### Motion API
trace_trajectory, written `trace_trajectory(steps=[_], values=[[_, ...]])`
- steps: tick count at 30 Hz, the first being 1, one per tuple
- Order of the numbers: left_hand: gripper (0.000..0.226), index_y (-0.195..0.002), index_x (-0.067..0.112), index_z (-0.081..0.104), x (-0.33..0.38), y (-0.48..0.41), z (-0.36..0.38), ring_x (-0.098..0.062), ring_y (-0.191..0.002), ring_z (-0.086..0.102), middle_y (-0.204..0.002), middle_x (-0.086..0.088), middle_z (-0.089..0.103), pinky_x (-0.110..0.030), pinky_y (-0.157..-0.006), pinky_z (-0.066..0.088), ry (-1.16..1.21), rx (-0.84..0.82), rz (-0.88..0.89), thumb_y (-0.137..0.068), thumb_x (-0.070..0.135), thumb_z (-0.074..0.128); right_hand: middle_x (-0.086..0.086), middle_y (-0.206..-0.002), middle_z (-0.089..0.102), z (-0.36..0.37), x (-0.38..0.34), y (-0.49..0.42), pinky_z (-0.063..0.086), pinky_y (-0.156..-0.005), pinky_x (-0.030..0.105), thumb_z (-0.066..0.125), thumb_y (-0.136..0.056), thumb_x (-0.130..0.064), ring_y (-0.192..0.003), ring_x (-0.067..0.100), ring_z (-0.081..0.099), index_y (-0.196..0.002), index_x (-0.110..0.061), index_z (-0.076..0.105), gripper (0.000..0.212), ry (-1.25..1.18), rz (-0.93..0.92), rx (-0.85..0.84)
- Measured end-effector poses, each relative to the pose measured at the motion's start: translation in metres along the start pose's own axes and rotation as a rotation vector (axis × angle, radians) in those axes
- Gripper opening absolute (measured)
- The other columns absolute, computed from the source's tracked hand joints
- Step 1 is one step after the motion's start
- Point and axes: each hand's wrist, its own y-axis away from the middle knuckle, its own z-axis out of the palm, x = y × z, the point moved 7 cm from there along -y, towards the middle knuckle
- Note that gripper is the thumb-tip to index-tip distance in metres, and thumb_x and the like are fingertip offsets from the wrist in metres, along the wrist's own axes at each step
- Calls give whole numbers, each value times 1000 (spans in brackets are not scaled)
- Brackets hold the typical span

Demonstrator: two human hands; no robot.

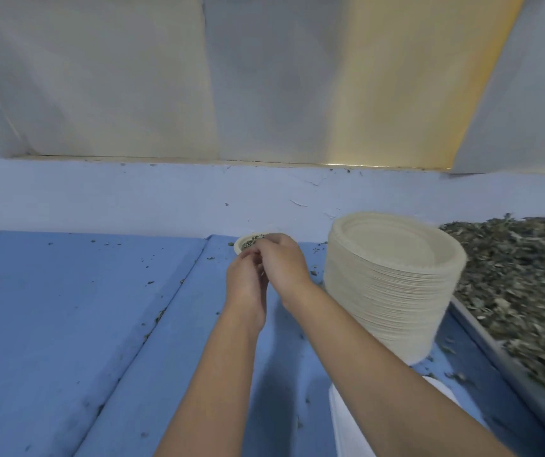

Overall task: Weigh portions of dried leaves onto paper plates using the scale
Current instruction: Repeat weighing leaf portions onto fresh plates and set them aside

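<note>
1. Closest to my view, both forearms run up from the bottom edge. A white shape [347,423] lies under the right one, and I cannot tell whether it is clothing or the scale.
2. My left hand [246,282] and right hand [286,262] meet over the near rim of a small paper plate [238,243]. It sits at the back of the tabletop [66,308], just before the wall [165,196]. Each grip is curled with its fingertips bunched; the fingers hide the gap, so I cannot tell whether either pinches leaves.
3. Dried leaves [251,241] already lie on that plate, so I judge the hands are trimming the portion by a pinch. Working low over the plate should keep spills small. No readout shows, so the weight is unknown to me.
4. A tall plate stack [393,278] stands just right of the right forearm, handy for the next plate. The loose leaf pile [515,275] fills a tray [495,344] beyond it.
5. The widest room lies to the left, across blue surface with scattered crumbs and a raised seam [172,298] running diagonally.
6. The right side is crowded, and a wide swing of the right elbow could knock the stack. With the wall closing the far side, I judge the plate can only come toward me or go left.
</note>
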Motion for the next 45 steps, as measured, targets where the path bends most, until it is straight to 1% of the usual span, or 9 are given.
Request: trace_trajectory(steps=[3,5,8,13,16,21,28,34,45], values=[[29,-96,2,65,6,41,9,-11,-80,62,-81,-3,66,-22,-76,49,20,36,95,-89,-2,38,10,-70,51,-31,-25,36,35,-50,18,45,-86,-11,-61,18,45,-80,1,56,16,123,-113,-9],[35,-107,-1,65,6,65,16,-13,-91,64,-97,-7,69,-25,-87,51,53,52,128,-88,-5,36,0,-88,64,-55,-40,56,41,-60,7,47,-89,-14,-77,11,59,-100,-8,64,21,228,-205,24],[38,-111,3,65,5,93,27,-16,-108,63,-112,-8,68,-29,-95,50,66,59,143,-89,-5,36,-6,-96,68,-89,-59,81,52,-78,24,49,-91,-13,-86,11,66,-103,-15,67,22,280,-364,81],[34,-91,13,69,2,122,44,-12,-105,62,-103,-1,69,-25,-85,53,-16,54,171,-90,-3,39,-8,-105,66,-140,-73,103,39,-80,22,50,-94,-18,-102,10,52,-108,-19,67,22,741,-583,278],[33,-86,15,68,1,129,47,-13,-106,62,-105,-4,68,-24,-82,53,-50,46,166,-90,-2,41,0,-117,66,-155,-62,100,41,-91,31,44,-99,-21,-118,19,49,-120,-13,64,30,994,-525,198],[32,-86,16,69,0,131,48,-12,-105,62,-106,-2,68,-21,-77,52,-100,52,162,-89,-2,42,11,-114,65,-154,-46,106,44,-89,42,36,-102,-14,-108,29,55,-120,-8,60,30,1138,-478,78],[30,-88,14,69,0,133,49,-9,-98,64,-94,2,68,-20,-76,52,-108,30,150,-90,1,42,14,-111,65,-153,-46,99,41,-88,41,40,-100,-10,-103,29,57,-115,-3,63,29,1164,-457,97],[30,-85,16,66,-2,138,53,-8,-95,64,-104,1,68,-20,-74,50,-140,18,151,-91,1,41,14,-110,66,-154,-44,98,41,-88,39,42,-98,-5,-103,28,57,-114,-4,66,29,1083,-465,116],[27,-102,11,64,-4,137,54,-11,-89,66,-110,-3,67,-20,-72,51,-157,12,147,-93,4,40,14,-109,68,-149,-51,107,36,-92,27,52,-88,9,-105,33,58,-117,0,65,34,943,-740,316]])
